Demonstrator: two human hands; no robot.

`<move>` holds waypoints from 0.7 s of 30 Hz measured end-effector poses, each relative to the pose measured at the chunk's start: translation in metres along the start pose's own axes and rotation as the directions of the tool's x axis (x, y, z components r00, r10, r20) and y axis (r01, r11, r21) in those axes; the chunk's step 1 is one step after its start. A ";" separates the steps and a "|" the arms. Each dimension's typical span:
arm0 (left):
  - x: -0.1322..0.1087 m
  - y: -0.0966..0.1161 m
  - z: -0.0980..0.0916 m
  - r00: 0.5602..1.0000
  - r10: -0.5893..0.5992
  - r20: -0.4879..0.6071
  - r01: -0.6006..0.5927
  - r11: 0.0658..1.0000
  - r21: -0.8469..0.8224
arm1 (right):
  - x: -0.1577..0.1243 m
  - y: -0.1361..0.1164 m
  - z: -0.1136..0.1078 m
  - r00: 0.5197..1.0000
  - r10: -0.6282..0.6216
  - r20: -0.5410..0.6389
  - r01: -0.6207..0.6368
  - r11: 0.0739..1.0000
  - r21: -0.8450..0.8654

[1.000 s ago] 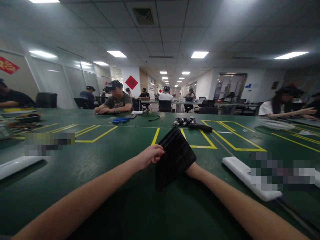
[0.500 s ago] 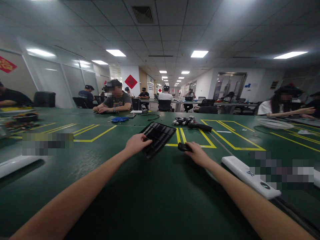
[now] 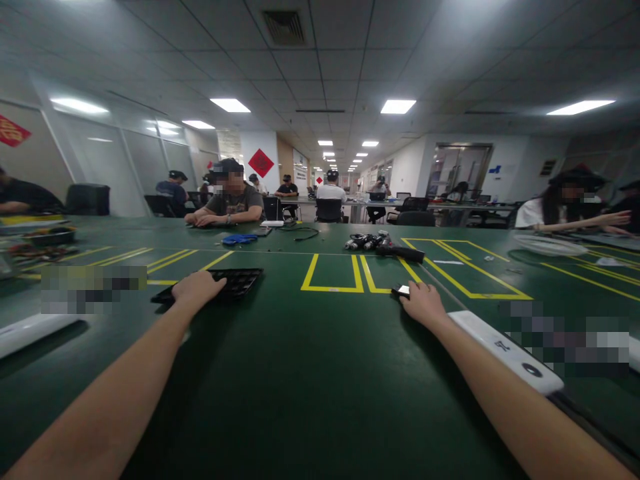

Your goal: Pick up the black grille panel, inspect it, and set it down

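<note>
At the left, my left hand [image 3: 197,290] is closed over a flat black tray with a ribbed grid [image 3: 244,280], which lies level at the tabletop. The hand covers part of the tray's middle. Farther right, my right hand [image 3: 425,303] has its fingers wrapped round a small dark object with a bright, shiny face [image 3: 400,289]. Most of that object is hidden by the fingers, so its kind is unclear. It is low over the table, near the yellow tape lines.
The green table [image 3: 310,373] carries yellow tape outlines [image 3: 333,289]. A white power strip [image 3: 507,347] lies beside my right forearm. Beyond my hands are a heap of dark metal parts [image 3: 370,241] and a blue item [image 3: 239,239]. A person [image 3: 233,200] sits across the table.
My left hand has carried the black tray left and down, turning it from tilted to flat. My right hand has moved right with the small dark object, whose bright face now shows.
</note>
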State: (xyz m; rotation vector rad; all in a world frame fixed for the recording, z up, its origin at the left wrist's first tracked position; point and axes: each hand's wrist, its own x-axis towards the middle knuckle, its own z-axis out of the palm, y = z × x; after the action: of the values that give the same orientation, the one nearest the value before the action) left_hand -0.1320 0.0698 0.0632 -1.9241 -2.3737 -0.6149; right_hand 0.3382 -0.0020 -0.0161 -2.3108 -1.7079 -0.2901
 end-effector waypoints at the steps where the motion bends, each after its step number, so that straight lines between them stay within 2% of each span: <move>1: -0.003 0.009 0.001 1.000 0.010 -0.021 -0.009 0.999 0.039 | -0.001 -0.002 -0.001 0.999 -0.007 -0.050 0.007 1.000 -0.010; 4: -0.016 0.043 0.014 0.987 0.156 -0.022 -0.154 0.984 0.089 | -0.007 -0.012 -0.005 0.974 -0.119 -0.193 0.120 0.993 -0.009; 6: -0.026 0.064 0.030 0.959 0.284 0.022 -0.285 0.955 0.086 | -0.014 -0.022 -0.009 0.948 -0.231 -0.217 0.245 0.969 0.036; 10: -0.043 0.086 0.059 0.847 0.512 0.143 -0.527 0.844 0.098 | -0.028 -0.041 -0.011 0.896 -0.412 -0.162 0.439 0.877 0.198; 13: -0.045 0.085 0.065 0.820 0.546 0.175 -0.564 0.822 0.078 | -0.035 -0.047 -0.010 0.876 -0.477 -0.073 0.476 0.829 0.293; 16: -0.047 0.083 0.062 0.808 0.578 0.115 -0.588 0.803 0.098 | -0.036 -0.049 -0.009 0.866 -0.499 -0.004 0.476 0.824 0.306; 19: -0.060 0.090 0.060 0.774 0.633 0.013 -0.632 0.770 0.083 | -0.031 -0.045 -0.013 0.855 -0.515 -0.065 0.513 0.818 0.260; 21: -0.074 0.100 0.061 0.725 0.688 0.032 -0.688 0.726 -0.001 | -0.024 -0.039 -0.015 0.868 -0.474 -0.147 0.495 0.847 0.194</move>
State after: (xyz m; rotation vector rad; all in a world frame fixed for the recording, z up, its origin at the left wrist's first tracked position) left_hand -0.0059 0.0354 0.0164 -2.5724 -1.4382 -0.4953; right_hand 0.2933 -0.0179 -0.0056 -1.6506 -2.1331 -0.2719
